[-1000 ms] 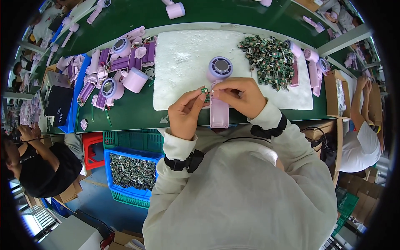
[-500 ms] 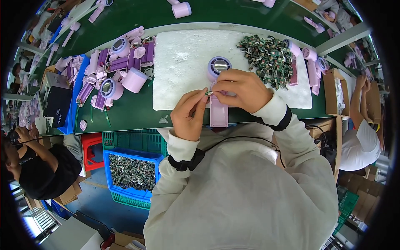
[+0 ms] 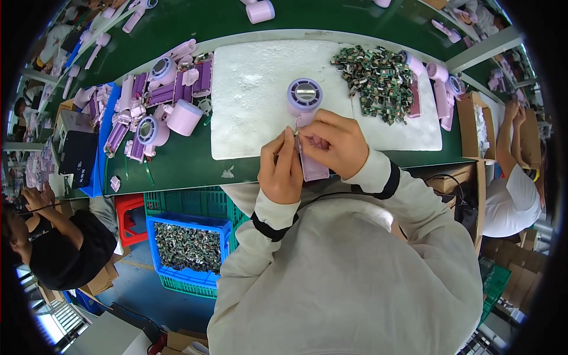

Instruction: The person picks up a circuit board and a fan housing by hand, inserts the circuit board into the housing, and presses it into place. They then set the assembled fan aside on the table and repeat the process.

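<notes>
Green desk point(image 3: 195, 165) holds both hands point(image 3: 313, 157) pinching a small part onto an unfinished lilac dryer point(image 3: 306, 118); circuit boards point(image 3: 376, 74) wait.

A light purple hair dryer point(image 3: 307, 127) lies on a white foam mat point(image 3: 254, 89) on the green table. Its round head points away from the person and shows a shiny silver middle with a ring of slots around it. Its long handle points back toward the person and sticks out past the mat's near edge. The right hand point(image 3: 334, 142) lies over the handle. The left hand point(image 3: 283, 168) pinches a tiny part point(image 3: 295, 133) against the handle's side, too small to make out.
</notes>
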### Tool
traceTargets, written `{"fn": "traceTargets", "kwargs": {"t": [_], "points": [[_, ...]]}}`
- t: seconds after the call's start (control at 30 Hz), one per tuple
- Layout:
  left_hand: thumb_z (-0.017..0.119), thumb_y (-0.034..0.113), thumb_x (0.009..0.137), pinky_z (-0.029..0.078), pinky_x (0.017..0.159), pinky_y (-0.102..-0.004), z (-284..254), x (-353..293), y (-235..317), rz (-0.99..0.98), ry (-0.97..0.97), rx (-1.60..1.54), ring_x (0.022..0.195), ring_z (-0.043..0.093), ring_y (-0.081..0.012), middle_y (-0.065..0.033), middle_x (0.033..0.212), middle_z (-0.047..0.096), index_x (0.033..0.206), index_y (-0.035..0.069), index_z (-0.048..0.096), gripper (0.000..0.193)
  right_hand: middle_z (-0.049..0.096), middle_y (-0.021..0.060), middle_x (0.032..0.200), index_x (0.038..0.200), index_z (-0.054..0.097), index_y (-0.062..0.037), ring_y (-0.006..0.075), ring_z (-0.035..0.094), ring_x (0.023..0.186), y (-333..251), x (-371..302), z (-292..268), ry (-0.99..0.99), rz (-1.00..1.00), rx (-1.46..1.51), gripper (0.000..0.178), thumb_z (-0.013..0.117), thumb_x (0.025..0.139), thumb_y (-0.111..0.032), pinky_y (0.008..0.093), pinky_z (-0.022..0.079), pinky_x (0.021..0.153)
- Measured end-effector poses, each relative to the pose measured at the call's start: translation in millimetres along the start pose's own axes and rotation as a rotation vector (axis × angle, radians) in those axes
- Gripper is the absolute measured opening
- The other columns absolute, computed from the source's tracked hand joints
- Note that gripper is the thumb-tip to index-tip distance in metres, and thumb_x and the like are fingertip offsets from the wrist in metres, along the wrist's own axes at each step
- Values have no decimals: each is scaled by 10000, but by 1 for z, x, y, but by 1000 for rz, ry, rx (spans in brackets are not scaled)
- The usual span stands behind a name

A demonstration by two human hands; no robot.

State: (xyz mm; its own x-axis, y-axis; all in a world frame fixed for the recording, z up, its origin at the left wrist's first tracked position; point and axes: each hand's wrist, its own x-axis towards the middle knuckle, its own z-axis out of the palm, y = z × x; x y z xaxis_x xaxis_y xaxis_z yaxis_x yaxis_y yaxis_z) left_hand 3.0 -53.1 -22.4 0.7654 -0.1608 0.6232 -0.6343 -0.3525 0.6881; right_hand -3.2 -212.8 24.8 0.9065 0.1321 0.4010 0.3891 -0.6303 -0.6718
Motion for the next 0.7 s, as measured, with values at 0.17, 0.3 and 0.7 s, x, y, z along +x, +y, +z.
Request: {"fn": "traceTargets", "kwargs": {"t": [0.17, 0.3, 0.7], "points": [[658, -51, 911, 540, 846, -354, -4, 26, 14, 5, -34, -8, 992, 661, -315, -185, 1146, 636, 1261, -27, 648, 350, 621, 56, 830, 956, 700, -1, 151, 601, 654, 4, 14, -24, 19, 34, 67, 154, 725, 805, -13, 288, 496, 584], [665, 33, 930, 505, 952, -389, -1, 65, 14, -126, -165, -180, 1101, 624, -360, -215, 1256, 603, 1303, -10, 606, 381, 650, 26, 861, 956, 705, -15, 106, 600, 692, 64, 61, -80, 17, 121, 301, 110, 695, 868, -80, 272, 503, 610], [706, 129, 884, 450, 1022, -465, 110, 104, -11, 141, -557, -22, 1207, 520, -429, -236, 1349, 532, 1360, 41, 549, 509, 730, 125, 1123, 1125, 739, -92, 235, 694, 1064, 295, 110, -331, 46, 640, -297, 271, 653, 918, -244, 361, 552, 923]]}}
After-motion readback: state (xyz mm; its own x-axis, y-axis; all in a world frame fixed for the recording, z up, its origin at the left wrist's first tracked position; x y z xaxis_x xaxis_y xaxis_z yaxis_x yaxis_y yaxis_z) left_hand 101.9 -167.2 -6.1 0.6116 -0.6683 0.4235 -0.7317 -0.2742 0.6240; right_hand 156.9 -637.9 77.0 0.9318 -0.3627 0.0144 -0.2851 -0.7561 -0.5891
